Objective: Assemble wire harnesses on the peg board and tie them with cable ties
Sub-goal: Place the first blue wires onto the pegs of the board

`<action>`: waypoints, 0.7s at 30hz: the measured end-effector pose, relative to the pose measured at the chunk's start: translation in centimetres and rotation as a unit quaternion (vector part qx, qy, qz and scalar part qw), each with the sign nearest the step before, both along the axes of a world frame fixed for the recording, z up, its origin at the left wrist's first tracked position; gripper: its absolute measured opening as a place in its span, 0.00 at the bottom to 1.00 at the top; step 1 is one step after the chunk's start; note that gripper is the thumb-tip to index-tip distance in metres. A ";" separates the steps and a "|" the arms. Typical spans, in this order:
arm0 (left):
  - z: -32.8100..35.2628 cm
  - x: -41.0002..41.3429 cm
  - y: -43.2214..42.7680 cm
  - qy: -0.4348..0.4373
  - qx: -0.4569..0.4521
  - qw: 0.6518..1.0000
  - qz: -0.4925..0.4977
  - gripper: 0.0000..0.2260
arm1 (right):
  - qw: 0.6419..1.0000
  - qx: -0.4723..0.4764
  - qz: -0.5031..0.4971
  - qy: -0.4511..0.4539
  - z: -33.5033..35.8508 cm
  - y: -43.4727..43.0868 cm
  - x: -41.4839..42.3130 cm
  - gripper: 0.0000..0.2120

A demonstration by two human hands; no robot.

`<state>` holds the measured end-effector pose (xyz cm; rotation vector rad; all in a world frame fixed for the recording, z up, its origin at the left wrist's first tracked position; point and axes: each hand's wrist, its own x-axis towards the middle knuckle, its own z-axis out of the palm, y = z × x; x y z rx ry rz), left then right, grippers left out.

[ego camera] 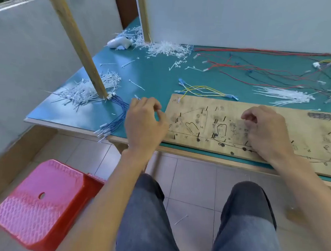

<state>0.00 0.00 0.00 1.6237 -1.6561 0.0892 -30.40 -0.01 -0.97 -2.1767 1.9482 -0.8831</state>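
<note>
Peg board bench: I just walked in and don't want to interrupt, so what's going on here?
A person has both hands at the peg board, fingers curled: left hand by its left end, right hand over its middle. Whether either pinches anything is unclear. No wires look routed on the pegs yet; blue wires, yellow wires and cable ties lie on the table around it.
</note>
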 end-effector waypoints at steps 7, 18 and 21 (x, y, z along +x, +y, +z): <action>-0.2 2.9 -0.9 -0.104 0.175 0.977 0.065 0.06 | 1.000 0.002 -0.015 0.022 -0.1 0.4 0.2 0.10; 0.6 0.6 -1.3 -0.100 0.098 0.984 0.109 0.12 | 0.999 -0.008 -0.018 0.040 -0.3 0.5 0.2 0.07; 1.4 -0.8 -0.4 0.011 0.025 0.996 0.088 0.07 | 0.999 -0.029 -0.003 0.017 -0.4 0.5 0.1 0.12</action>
